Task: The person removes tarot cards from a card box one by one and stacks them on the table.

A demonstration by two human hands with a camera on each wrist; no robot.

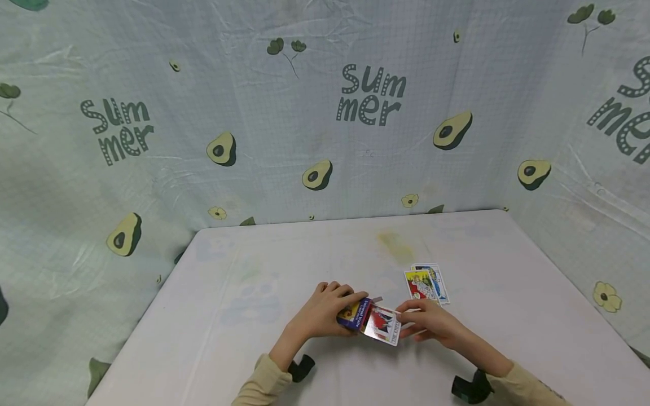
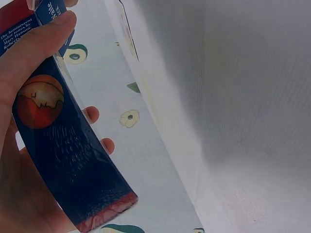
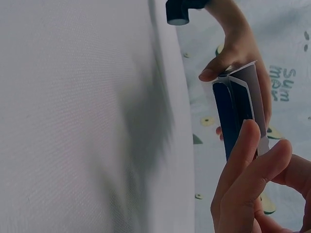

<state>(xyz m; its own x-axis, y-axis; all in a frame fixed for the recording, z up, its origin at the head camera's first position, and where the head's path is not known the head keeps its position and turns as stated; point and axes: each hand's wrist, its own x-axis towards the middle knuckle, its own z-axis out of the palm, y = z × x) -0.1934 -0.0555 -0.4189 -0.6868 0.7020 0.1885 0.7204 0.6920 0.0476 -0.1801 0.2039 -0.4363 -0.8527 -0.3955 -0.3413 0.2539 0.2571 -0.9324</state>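
From the left, we see the left hand (image 1: 325,310) gripping a blue card box (image 1: 361,313) above the white tabletop (image 1: 284,254), its thumb on one side and fingers on another. From the box's right end a card with a red figure (image 1: 382,326) sticks out, partly inside. Next we find the right hand (image 1: 430,321), pinching that card's outer edge. Just beyond it, two cards lie overlapping on the tabletop: a yellow-and-red card (image 1: 419,283) and, to its right, a blue card (image 1: 440,285) partly underneath.
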